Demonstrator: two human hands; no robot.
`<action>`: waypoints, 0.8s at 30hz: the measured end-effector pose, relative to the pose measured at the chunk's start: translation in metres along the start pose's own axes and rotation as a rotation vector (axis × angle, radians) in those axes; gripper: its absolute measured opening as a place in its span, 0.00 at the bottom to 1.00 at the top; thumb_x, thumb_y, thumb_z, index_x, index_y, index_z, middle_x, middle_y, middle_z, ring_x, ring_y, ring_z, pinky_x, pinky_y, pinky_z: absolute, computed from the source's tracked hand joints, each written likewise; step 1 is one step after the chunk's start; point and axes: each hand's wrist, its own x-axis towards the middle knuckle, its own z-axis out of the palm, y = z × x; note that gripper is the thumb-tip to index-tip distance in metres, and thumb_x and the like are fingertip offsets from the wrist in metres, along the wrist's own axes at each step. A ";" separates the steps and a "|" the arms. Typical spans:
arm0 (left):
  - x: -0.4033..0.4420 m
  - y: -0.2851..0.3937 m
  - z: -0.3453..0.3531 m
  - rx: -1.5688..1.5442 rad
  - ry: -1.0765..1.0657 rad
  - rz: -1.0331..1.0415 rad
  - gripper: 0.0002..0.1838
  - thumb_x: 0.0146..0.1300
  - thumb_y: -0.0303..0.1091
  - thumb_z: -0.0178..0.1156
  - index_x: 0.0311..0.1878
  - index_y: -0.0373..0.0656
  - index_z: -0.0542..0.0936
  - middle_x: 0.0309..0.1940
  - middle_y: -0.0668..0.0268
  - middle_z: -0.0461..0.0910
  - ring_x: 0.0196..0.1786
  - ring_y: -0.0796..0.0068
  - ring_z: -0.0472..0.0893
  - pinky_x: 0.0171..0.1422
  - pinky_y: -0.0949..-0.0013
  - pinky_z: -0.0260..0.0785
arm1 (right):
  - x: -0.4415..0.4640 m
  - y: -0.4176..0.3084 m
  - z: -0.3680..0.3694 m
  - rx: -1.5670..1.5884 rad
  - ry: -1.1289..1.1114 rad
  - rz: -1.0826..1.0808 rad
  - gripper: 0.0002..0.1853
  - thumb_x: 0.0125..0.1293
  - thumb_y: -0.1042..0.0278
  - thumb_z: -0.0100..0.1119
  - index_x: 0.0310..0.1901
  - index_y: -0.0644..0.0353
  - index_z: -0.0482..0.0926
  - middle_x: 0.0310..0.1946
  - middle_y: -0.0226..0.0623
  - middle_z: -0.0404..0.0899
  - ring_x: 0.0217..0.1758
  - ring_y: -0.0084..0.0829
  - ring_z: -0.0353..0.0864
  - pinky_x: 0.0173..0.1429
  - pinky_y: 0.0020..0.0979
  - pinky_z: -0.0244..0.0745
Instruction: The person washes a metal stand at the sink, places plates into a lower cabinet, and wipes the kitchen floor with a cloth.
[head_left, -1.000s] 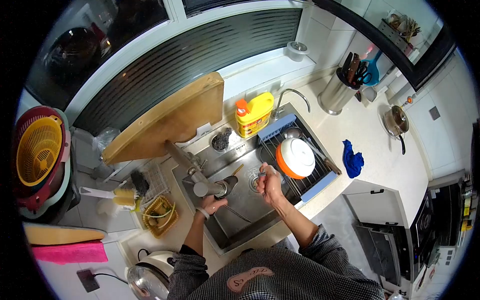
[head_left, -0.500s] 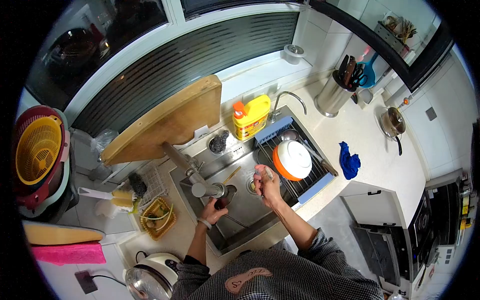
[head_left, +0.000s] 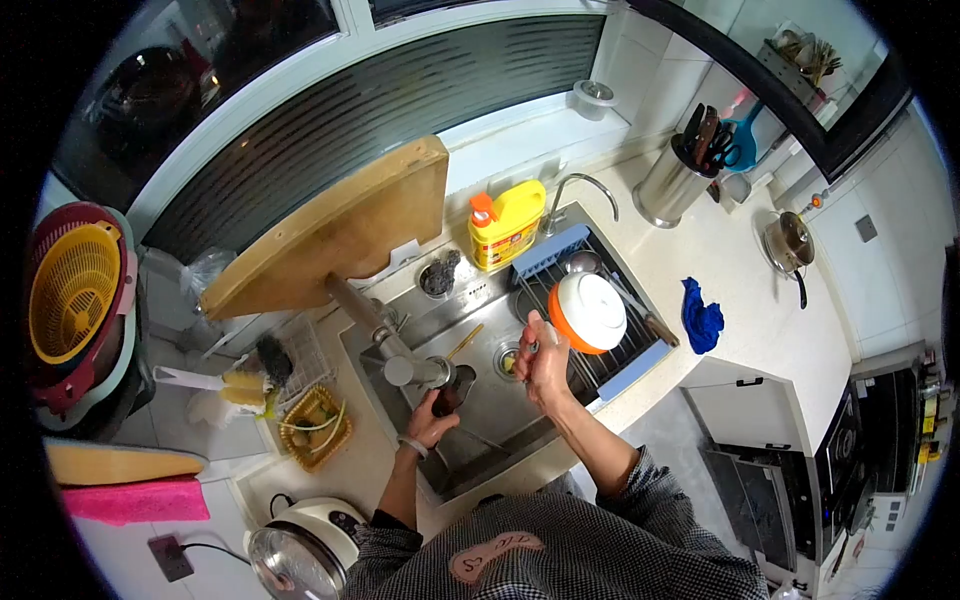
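Note:
Over the left part of the steel sink (head_left: 478,350), my left hand (head_left: 428,425) is closed around a dark, shiny, rounded vessel (head_left: 457,388). The vessel is close beside the faucet head (head_left: 408,371), and its exact kind is unclear. My right hand (head_left: 546,372) is raised over the right part of the sink with its fingers curled inward; whatever is in them is hidden. Just beyond it, an orange and white bowl (head_left: 592,312) lies upside down on the drying rack (head_left: 628,362). A thin yellowish stick (head_left: 465,341) lies in the sink near the drain (head_left: 508,360).
Behind the sink stand a yellow detergent jug (head_left: 507,228), a large wooden board (head_left: 340,235) and a scrubber in a cup (head_left: 440,275). A woven basket (head_left: 315,428) sits at the left. A blue cloth (head_left: 702,317) and a knife holder (head_left: 672,185) are on the right counter.
My right hand has risen slightly and turned, its fingers now pointing more upward. My left hand and the dark vessel have shifted very little. The camera view has moved slightly.

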 end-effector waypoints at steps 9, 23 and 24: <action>0.004 -0.019 0.004 -0.089 0.043 0.030 0.38 0.51 0.38 0.65 0.65 0.37 0.63 0.61 0.55 0.67 0.63 0.63 0.67 0.66 0.66 0.58 | 0.046 0.078 -0.051 -0.029 0.096 0.080 0.13 0.61 0.61 0.52 0.23 0.58 0.66 0.12 0.31 0.62 0.08 0.24 0.56 0.14 0.28 0.49; 0.043 -0.003 0.013 -0.114 0.112 -0.088 0.29 0.54 0.49 0.67 0.51 0.35 0.77 0.48 0.59 0.77 0.50 0.69 0.75 0.54 0.65 0.66 | 0.037 0.181 -0.099 -1.444 -0.707 -0.157 0.18 0.62 0.53 0.59 0.48 0.54 0.75 0.38 0.35 0.76 0.43 0.33 0.76 0.49 0.37 0.72; 0.044 0.010 0.014 -0.095 0.163 -0.049 0.29 0.54 0.51 0.67 0.50 0.35 0.77 0.48 0.60 0.77 0.49 0.69 0.75 0.54 0.64 0.66 | 0.037 0.180 -0.099 -1.142 -0.694 0.105 0.16 0.65 0.54 0.56 0.47 0.55 0.76 0.38 0.33 0.77 0.43 0.29 0.76 0.49 0.33 0.72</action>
